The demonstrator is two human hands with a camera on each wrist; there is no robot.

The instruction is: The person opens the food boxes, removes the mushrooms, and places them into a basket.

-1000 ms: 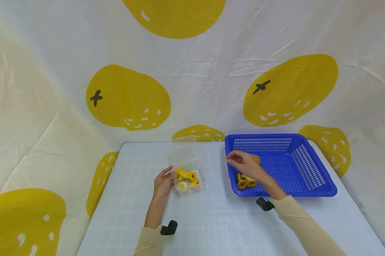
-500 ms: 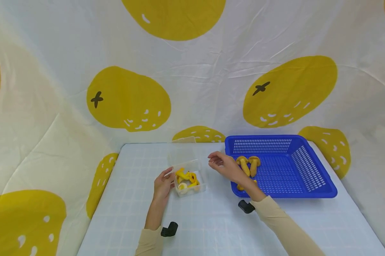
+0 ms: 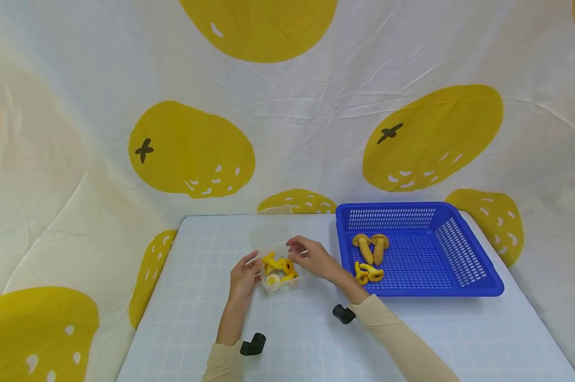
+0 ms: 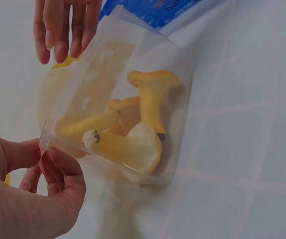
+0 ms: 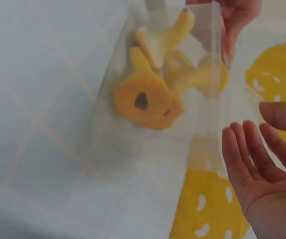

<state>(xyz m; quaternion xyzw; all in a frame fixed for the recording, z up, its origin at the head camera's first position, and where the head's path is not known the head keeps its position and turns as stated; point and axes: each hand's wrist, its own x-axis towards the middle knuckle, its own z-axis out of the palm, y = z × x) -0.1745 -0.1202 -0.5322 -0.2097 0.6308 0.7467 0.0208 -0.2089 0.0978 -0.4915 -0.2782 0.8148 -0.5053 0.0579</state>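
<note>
A clear plastic box (image 3: 274, 291) holds several yellow mushrooms (image 4: 155, 97), one of them paler, at the middle of the table. My left hand (image 3: 242, 276) pinches the box's left edge between thumb and fingers, as the left wrist view shows. Over the box's right edge hangs my right hand (image 3: 314, 258), its fingers loosely bent with nothing between them in the right wrist view (image 5: 267, 164). The box's clear lid (image 3: 272, 229) stands folded back behind it. To the right, a blue basket (image 3: 421, 292) holds two brown-capped mushrooms (image 3: 379, 249) and yellow mushrooms (image 3: 367, 272) at its left side.
A pale checked cloth (image 3: 191, 318) covers the table. White fabric with large yellow fruit prints (image 3: 191, 148) hangs close behind the table and along both sides. The basket's raised rim stands just right of the box.
My right hand has moved left from over the blue basket to the box's right edge, uncovering the mushrooms in the basket. My left hand and the box have stayed in place.
</note>
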